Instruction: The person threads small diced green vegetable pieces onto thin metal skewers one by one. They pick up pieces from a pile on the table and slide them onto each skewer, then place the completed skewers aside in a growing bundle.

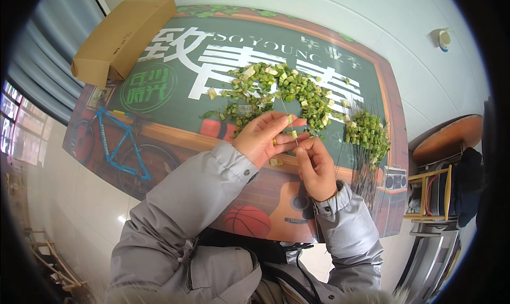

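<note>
Since they look soft, blocky green-and-white vegetable chunks need light pinching

At frame centre, the left hand, lower fingers loosely spread, pinches one by its sides, likely the safest hold. Rightward, the right hand, thumb closed against curled fingers, grips a wire-thin, probably springy stick below.

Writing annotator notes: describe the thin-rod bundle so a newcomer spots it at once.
On the printed table, look right of the right hand, near the table's right edge. There lies a bundle of thin dark rods, its far end crowded with green chunks. Unlike the loose, spread-out heap to its left, it has bare rod lengths trailing toward the person.
</note>
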Motion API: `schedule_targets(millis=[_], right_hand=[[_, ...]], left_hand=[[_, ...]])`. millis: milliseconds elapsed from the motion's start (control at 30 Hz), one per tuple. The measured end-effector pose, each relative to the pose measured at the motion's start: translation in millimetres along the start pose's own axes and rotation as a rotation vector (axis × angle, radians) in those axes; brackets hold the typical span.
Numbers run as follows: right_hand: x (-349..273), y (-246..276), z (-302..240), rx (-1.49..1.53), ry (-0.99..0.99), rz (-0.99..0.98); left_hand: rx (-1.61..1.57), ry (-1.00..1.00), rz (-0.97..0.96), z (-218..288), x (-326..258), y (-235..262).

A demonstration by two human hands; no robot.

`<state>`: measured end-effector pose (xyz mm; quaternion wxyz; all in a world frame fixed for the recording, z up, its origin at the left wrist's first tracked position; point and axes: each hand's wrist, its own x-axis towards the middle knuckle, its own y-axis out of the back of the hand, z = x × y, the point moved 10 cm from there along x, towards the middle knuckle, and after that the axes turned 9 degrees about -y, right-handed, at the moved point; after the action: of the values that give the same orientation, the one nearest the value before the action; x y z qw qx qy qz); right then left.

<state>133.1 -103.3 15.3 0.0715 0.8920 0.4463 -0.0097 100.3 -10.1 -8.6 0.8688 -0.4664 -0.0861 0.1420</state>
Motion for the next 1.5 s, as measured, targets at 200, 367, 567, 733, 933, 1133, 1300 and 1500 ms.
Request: schedule_targets(millis=[200,367,567,733,933,1133,1300,1500], right_hand=[[-1.2,1.0,-0.3,0.002,0.002,0.001],[-1.2,0.3,-3.0,0.006,0.006,0.006],[-1.1,2.4,0.2,0.007,-0.012,0.01],[3.1,2.4,-0.9,0.028,0.03,-0.028],[2.3,6.0,5.7,0.058,-0.072,0.032],[7.0,22.7,7.9,0.104,-0.031,0.137],[9.5,29.7,14.1,0.131,-0.006,0.155],[10.0,29.2,13.6,0.132,0.001,0.135]], left_hand=[[0.032,0.01,-0.032,-2.6,-1.1,-0.9],[0.034,0.007,-0.08,-3.3,-1.2,-3.6],[0.033,0.014,-0.104,-5.2,-0.7,-4.5],[0.076,0.033,-0.094,-6.6,-0.3,-1.9],[0.163,0.019,-0.07,-3.7,-0.7,-2.0],[0.419,-0.238,0.124,70.4,5.0,22.4],[1.335,-0.512,0.218,131.5,18.4,32.1],[2.126,-0.489,0.112,107.0,72.2,29.0]])
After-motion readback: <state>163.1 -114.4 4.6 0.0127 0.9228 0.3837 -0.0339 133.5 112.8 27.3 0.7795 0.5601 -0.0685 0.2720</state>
